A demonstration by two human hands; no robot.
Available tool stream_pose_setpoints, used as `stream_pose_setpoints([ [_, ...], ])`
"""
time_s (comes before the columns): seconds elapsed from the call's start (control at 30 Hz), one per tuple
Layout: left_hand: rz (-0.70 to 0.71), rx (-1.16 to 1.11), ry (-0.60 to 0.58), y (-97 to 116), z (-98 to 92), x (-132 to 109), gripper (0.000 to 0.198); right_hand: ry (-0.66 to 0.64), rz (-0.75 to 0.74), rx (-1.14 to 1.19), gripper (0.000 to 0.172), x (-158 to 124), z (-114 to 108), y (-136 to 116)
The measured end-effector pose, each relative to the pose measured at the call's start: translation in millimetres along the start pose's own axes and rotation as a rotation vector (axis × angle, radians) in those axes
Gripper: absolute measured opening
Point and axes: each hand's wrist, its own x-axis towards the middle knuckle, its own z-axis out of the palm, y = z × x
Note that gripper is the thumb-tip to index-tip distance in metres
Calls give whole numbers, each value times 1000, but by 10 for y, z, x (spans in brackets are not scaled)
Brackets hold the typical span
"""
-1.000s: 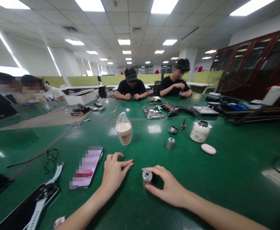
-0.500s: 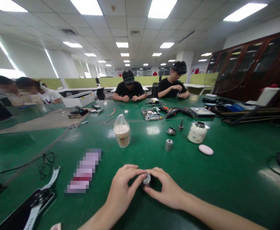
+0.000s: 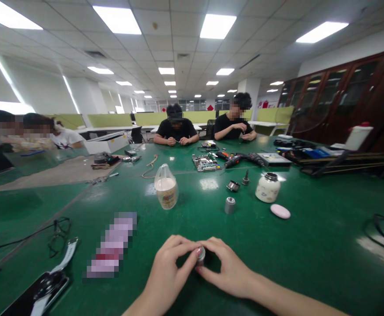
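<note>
A small silver metal cylinder stands low in the middle of the head view, between my two hands. My left hand pinches it from the left with thumb and fingers. From the right, my right hand grips the same cylinder, its thumb near the bottom and fingertips at the top. The fingertips of both hands meet over it and partly cover it. Farther off on the green table are a second silver cylinder, a round metal part and a dark gear-like part.
A bagged cup stands left of centre, a white jar and pink lid at right. Behind lie a circuit board and power drills. A watch is at left. Two people sit across the table.
The whole view has tilted up slightly, so the table objects and both hands appear lower. Both hands remain closed round the cylinder, with little change in their grip.
</note>
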Motion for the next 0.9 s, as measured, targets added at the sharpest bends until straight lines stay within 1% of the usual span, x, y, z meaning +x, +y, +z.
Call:
stream_pose_setpoints([
  [0.07, -13, -3, -9, -9, 18, -15, 22, 1, -10, 2, 31, -15, 8, 22],
  [0.1, -12, -3, -7, -24, 33, -27, 23, 14, -17, 6, 36, -25, 11, 38],
  [0.2, 19, -8, 12, -100, 92, -78, 32, 99, -20, 40, 60, -41, -10, 68],
  [0.23, 31, -11, 13, -129, 113, -95, 38, 130, -14, 51, 62, -35, -30, 62],
  [0.27, 39, -12, 8, -155, 130, -109, 41, 151, -10, 55, 58, -23, -55, 46],
  [0.3, 41, -13, 0, -177, 144, -119, 42, 159, -10, 48, 50, -5, -84, 21],
  [0.37, 34, -12, -24, -202, 159, -126, 38, 150, -32, 4, 30, 41, -138, -48],
  [0.4, 28, -10, -31, -206, 161, -124, 35, 140, -46, -25, 23, 64, -157, -85],
  [0.5, 20, -4, -35, -203, 154, -109, 33, 128, -55, -89, 11, 114, -177, -177],
  [0.6, 19, 12, -35, -201, 149, -108, 33, 160, -48, -99, 7, 137, -175, -221],
  [0.7, 15, 38, -34, -206, 149, -122, 33, 232, -41, -110, 8, 168, -220, -192],
  [0.8, 11, 63, -31, -206, 149, -131, 35, 306, 22, -192, 9, 208, -306, -37],
  [0.9, 5, 78, -32, -200, 145, -128, 37, 290, 110, -326, 9, 221, -357, 225],
])
